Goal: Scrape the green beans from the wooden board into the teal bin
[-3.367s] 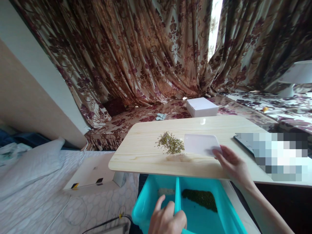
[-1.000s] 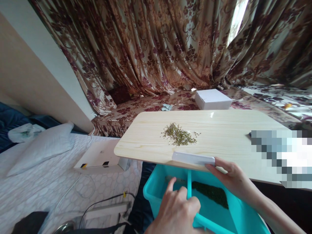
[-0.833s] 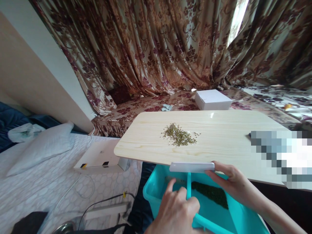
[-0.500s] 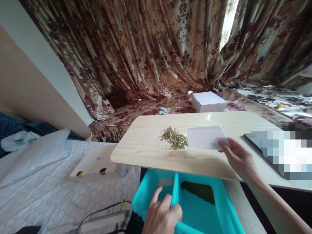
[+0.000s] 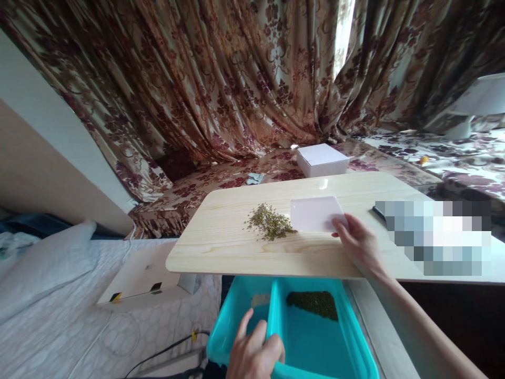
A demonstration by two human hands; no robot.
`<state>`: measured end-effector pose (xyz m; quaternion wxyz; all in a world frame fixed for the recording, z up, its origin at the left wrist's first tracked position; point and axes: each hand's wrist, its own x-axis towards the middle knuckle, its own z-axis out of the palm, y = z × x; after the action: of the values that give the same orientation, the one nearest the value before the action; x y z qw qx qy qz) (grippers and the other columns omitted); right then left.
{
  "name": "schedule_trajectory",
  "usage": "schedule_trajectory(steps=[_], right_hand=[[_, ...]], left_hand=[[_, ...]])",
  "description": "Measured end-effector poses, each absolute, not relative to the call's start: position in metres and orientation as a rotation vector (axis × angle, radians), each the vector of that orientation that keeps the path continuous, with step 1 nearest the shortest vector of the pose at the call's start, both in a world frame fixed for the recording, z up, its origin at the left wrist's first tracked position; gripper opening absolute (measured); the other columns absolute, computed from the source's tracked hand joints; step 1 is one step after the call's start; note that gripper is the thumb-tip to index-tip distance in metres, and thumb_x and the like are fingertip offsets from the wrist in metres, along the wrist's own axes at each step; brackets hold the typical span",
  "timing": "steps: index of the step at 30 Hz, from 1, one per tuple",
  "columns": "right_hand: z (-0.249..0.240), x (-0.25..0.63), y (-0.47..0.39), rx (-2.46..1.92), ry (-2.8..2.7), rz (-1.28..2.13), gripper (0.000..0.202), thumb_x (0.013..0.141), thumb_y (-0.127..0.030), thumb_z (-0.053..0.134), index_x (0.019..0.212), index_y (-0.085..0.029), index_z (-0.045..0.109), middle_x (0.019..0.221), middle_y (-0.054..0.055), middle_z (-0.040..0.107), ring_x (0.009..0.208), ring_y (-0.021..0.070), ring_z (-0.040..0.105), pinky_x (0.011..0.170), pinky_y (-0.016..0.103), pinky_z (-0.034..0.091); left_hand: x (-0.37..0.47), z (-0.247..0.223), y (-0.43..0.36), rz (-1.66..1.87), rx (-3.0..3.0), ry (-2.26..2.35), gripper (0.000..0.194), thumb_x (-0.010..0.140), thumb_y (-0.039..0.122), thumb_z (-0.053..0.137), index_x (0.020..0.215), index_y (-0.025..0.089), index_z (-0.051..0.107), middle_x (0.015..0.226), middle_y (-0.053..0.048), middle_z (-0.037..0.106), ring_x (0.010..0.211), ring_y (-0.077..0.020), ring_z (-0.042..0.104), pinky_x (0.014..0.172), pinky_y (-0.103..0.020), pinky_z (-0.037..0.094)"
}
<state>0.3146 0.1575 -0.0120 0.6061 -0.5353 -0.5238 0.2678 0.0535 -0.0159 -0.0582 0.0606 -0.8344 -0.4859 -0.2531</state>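
My right hand [image 5: 357, 239] is closed on the right end of a flat, pale white plastic scraper [image 5: 313, 213], which is held low over the wooden table. The scraper's left edge meets the right side of a loose, scattered pile of small green beans or seeds [image 5: 268, 222]. Below the table's front edge is a turquoise two-compartment bin [image 5: 357, 337]. My left hand [image 5: 254, 345] grips the bin near its divider, index finger stretched over the left compartment and the other fingers curled. Dark green beans [image 5: 313, 304] lie in the right compartment, and a small pale patch [image 5: 260, 300] in the left.
The light wooden table [image 5: 213, 252] has rounded corners. A dark-edged device [image 5: 379, 210], partly blurred out, lies at its right. Behind it stand a white box [image 5: 322, 159] and patterned curtains. A flat carton [image 5: 138, 273] and cables are on the bed at left.
The view has turned slightly right, so most things sit further left. My right hand still holds the scraper against the pile. My left hand stays at the bin.
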Motion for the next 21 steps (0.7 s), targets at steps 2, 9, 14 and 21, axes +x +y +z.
schedule_trajectory(steps=[2, 9, 14, 21], right_hand=[[-0.014, 0.314, 0.158, -1.182, -1.24, 0.658, 0.033, 0.075, -0.052, 0.067, 0.086, -0.021, 0.066, 0.071, 0.001, 0.067, 0.058, 0.0151, 0.063, 0.054, 0.028, 0.055], [-0.015, 0.314, 0.157, -1.141, -1.242, 0.682, 0.031, 0.076, -0.049, 0.067, 0.087, -0.02, 0.067, 0.071, 0.0, 0.067, 0.058, 0.0138, 0.062, 0.055, 0.027, 0.055], [-0.009, 0.309, 0.155, -1.099, -1.24, 0.746, 0.028, 0.073, -0.046, 0.069, 0.084, -0.02, 0.066, 0.072, 0.0, 0.067, 0.059, 0.0136, 0.061, 0.057, 0.028, 0.057], [0.003, 0.316, 0.138, -1.251, -1.096, 0.674, 0.022, 0.072, -0.038, 0.065, 0.084, -0.02, 0.065, 0.073, 0.0, 0.066, 0.057, 0.013, 0.059, 0.055, 0.026, 0.056]], left_hand=[[0.054, -0.058, -0.015, -0.76, -2.527, -1.486, 0.046, 0.088, 0.062, 0.048, 0.062, 0.025, 0.042, 0.061, 0.007, 0.036, 0.046, -0.0118, 0.043, 0.092, -0.05, 0.055], [0.05, -0.06, -0.012, -0.726, -2.601, -1.438, 0.049, 0.091, 0.066, 0.04, 0.064, 0.024, 0.045, 0.061, 0.006, 0.04, 0.051, -0.0128, 0.048, 0.094, -0.05, 0.053], [0.045, -0.063, -0.012, -0.716, -2.604, -1.465, 0.053, 0.084, 0.074, 0.046, 0.065, 0.024, 0.045, 0.062, 0.007, 0.039, 0.052, -0.0128, 0.049, 0.096, -0.051, 0.053], [0.038, -0.058, -0.012, -0.7, -2.615, -1.48, 0.048, 0.078, 0.068, 0.061, 0.066, 0.024, 0.047, 0.063, 0.007, 0.043, 0.055, -0.014, 0.055, 0.096, -0.053, 0.052]])
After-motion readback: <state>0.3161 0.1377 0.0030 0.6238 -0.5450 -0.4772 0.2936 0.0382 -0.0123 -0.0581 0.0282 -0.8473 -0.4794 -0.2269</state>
